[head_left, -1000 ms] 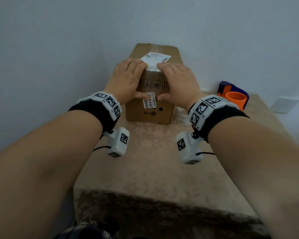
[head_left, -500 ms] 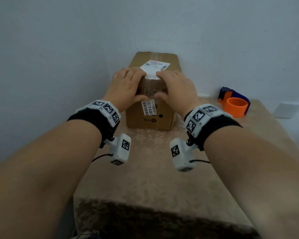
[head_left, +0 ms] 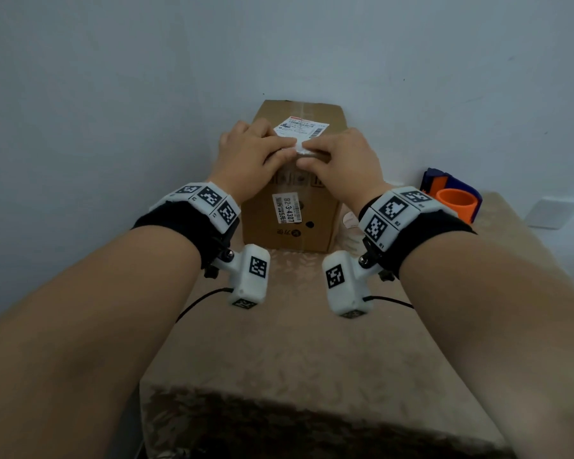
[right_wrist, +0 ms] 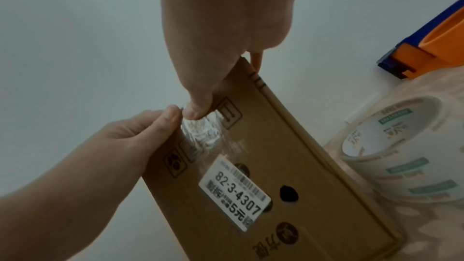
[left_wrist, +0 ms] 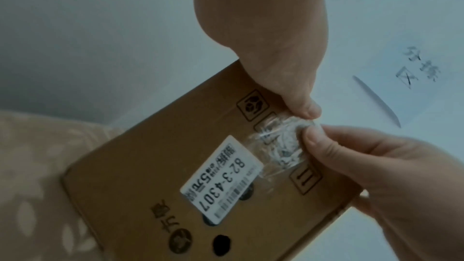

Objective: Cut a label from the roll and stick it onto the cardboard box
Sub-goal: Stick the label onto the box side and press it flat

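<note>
box (head_left: 290,223): brown cardboard, upright at back of table (head_left: 289,352), close to the wall (head_left: 113,77). Front face toward camera, printed handling symbols near its top edge.
label (head_left: 301,128): white shipping label w/ barcode, lying on box top. Its near end, under crinkly clear tape (left_wrist: 278,146), folds over the top front edge and down the front face.
left hand (head_left: 251,157): on box top-left, fingers lying over the top edge, fingertips at the label's near end. In left wrist view the thumb (left_wrist: 305,106) presses down on the tape at the front edge. Fingers bent over the edge, pressing rather than gripping; nothing held.
right hand (head_left: 343,160): on box top-right, mirror of the left, fingertips meeting the left's at the label end. In right wrist view the thumb (right_wrist: 198,106) pushes on the tape at the same spot. Pressing, not clasping anything.
sticker (head_left: 288,208): second white one, "82-3-4307" + barcode, mid front face, below the taped part, set sideways. Dark round hole (head_left: 309,224) just beside it.
roll (right_wrist: 399,150): white w/ green print, on table just right of box, apart from both hands. Mostly hidden behind right wrist in head view.
dispenser (head_left: 451,197): orange/blue, at table's far right near the wall, well apart from box.
wrists: black bands w/ white marker blocks, cams hanging under.
</note>
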`<state>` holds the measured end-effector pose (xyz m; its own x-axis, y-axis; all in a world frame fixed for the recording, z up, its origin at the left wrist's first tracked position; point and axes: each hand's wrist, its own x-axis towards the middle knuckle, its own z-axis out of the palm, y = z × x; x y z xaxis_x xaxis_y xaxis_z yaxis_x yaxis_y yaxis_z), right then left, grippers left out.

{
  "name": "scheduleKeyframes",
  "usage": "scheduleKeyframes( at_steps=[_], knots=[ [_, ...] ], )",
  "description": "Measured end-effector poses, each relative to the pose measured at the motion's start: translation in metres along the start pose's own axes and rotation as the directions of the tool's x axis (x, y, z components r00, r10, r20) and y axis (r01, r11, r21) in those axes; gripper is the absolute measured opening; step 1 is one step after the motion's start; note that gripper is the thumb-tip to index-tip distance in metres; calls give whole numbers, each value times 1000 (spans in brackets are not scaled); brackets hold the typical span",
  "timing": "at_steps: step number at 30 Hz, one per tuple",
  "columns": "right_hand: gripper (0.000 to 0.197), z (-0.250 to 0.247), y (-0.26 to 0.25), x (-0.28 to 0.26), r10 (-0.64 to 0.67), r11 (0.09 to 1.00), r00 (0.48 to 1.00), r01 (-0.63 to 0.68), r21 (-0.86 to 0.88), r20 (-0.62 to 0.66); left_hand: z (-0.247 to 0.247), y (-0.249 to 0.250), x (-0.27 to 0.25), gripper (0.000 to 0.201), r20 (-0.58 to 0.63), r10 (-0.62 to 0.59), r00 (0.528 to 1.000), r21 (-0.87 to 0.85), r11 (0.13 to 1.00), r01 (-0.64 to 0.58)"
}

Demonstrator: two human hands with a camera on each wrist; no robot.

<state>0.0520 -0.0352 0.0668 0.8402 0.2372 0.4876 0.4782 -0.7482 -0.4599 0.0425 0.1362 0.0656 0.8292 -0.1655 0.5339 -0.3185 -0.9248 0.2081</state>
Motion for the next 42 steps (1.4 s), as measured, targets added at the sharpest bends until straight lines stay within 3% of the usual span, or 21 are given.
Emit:
scheduleKeyframes(
  at_steps=[4,7,9,11,13,16,21,26,34,38,42],
  knots=[
    [31,-3,3,3,-56,995,998,54,88,20,-4,3,4,39,29,-68,997,-92,993,70],
    [28,-12,6,0,-91,985,995,82,155,51,-13,7,11,52,167,57,984,37,997,-64],
    [32,-16,10,-2,-102,984,989,84,156,108,-15,12,19,59,279,152,948,145,969,-199],
    [37,-17,16,-4,-86,984,982,57,169,170,-13,19,28,48,370,151,917,202,950,-239],
    [42,-17,20,-4,-69,984,975,32,173,212,-10,27,31,56,404,129,906,261,933,-249],
    [47,-17,19,-5,-85,988,976,56,145,203,-3,30,29,66,339,129,932,287,929,-233],
    [44,-20,14,-6,-112,974,969,63,216,220,-11,19,20,40,260,228,938,51,967,-249],
    [35,-36,24,-20,-9,939,991,-38,341,133,-22,28,16,44,243,166,956,63,980,-186],
    [39,-70,68,-79,191,937,979,-205,282,77,-24,55,1,33,130,6,991,54,998,-13],
    [34,-85,81,-99,262,926,963,-269,264,65,-20,76,-7,29,73,75,995,20,997,-76],
    [31,-90,90,-108,316,901,947,-316,297,49,-3,102,-14,26,54,263,963,37,964,-265]
  ],
)
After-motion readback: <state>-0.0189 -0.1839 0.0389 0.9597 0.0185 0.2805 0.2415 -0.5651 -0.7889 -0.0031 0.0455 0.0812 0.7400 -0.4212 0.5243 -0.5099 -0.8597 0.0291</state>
